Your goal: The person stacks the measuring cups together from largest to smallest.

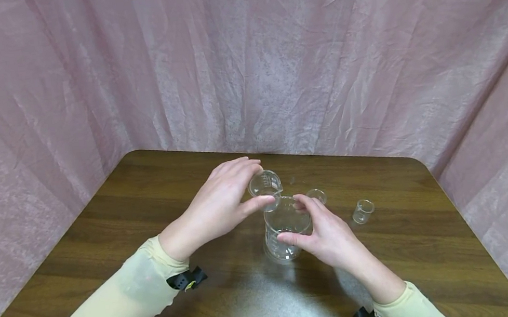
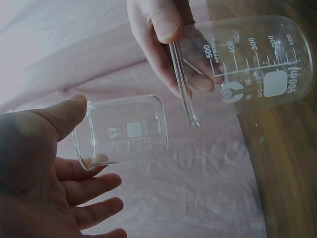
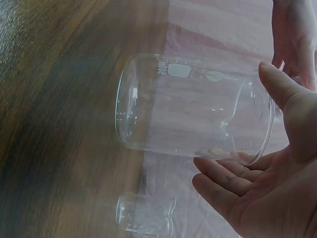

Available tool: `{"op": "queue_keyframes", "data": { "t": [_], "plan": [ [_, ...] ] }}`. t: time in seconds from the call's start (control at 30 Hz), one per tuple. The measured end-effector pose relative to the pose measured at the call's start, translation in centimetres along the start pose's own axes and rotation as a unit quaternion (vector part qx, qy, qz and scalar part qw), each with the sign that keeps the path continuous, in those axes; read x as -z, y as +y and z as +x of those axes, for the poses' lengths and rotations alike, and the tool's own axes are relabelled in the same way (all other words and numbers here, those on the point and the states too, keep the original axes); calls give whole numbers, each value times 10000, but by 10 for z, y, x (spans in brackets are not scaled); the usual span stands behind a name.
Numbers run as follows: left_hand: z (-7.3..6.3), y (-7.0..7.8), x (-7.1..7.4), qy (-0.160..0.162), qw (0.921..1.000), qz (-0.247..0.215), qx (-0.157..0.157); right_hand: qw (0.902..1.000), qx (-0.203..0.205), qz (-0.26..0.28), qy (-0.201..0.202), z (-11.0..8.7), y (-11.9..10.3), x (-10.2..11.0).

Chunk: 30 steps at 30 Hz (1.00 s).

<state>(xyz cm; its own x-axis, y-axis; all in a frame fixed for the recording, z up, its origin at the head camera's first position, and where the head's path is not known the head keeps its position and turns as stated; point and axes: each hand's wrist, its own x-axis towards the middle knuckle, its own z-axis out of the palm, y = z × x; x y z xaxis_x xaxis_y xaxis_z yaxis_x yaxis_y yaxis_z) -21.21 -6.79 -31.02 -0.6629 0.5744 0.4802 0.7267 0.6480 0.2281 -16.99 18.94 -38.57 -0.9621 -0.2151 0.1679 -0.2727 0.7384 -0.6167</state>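
Observation:
My left hand [image 1: 223, 198] pinches a small clear glass beaker [image 1: 264, 183] near its rim, with the thumb on one side and fingers on the other. White graduations show on its wall. Beside and below it is a larger glass beaker [image 1: 280, 244], marked 500 ml in the left wrist view, its mouth facing up. My right hand [image 1: 331, 236] grips that larger beaker close to its rim, thumb in front and fingers behind. In the head view, the small beaker's base overlaps the larger beaker's rim. Both beakers look upright, and no liquid shows in them.
A tiny glass beaker [image 1: 363, 212] stands on the brown wooden table [image 1: 414, 245], right of my right hand. Another small glass vessel [image 1: 317, 194] is partly hidden behind that hand. Pink curtains [image 1: 243, 65] hang around the table's far and side edges.

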Motion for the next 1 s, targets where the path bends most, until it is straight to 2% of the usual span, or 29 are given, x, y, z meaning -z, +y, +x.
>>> {"op": "queue_keyframes", "data": {
  "t": [0.67,1.0],
  "plan": [
    [7,9,-14,-227,9996,-1,-195,10000,11,-29,-7,0,0,-1],
    [7,11,-22,-487,9987,-15,-129,10000,-30,-43,-12,1,0,0]
  ]
}}
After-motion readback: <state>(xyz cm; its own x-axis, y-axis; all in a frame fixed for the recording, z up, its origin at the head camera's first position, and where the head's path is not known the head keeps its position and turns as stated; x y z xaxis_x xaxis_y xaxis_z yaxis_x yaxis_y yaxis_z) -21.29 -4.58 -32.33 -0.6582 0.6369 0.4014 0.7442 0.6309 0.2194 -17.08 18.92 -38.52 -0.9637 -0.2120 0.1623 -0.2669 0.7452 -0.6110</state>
